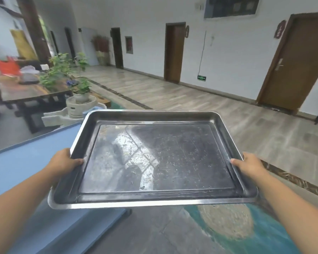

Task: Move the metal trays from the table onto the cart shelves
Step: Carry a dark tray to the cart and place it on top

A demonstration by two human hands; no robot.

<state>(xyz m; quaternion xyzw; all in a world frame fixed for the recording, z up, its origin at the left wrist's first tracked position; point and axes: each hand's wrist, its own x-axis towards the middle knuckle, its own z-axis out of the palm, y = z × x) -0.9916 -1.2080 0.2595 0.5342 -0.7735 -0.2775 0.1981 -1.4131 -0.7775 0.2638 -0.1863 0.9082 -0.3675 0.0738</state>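
Note:
A large rectangular metal tray (154, 158) with a scratched, wet, reflective bottom is held level in the air in front of me. My left hand (64, 161) grips its left rim with the thumb over the edge. My right hand (249, 165) grips the right rim the same way. The tray hangs partly over the right edge of a blue-covered table (17, 167) and partly over the floor. No cart is in view.
A stone mill with a potted plant (79, 99) stands just beyond the blue table. A dark wooden table (26, 90) with items sits at the far left. Open tiled floor stretches ahead and right, toward a white wall with brown doors (297, 63).

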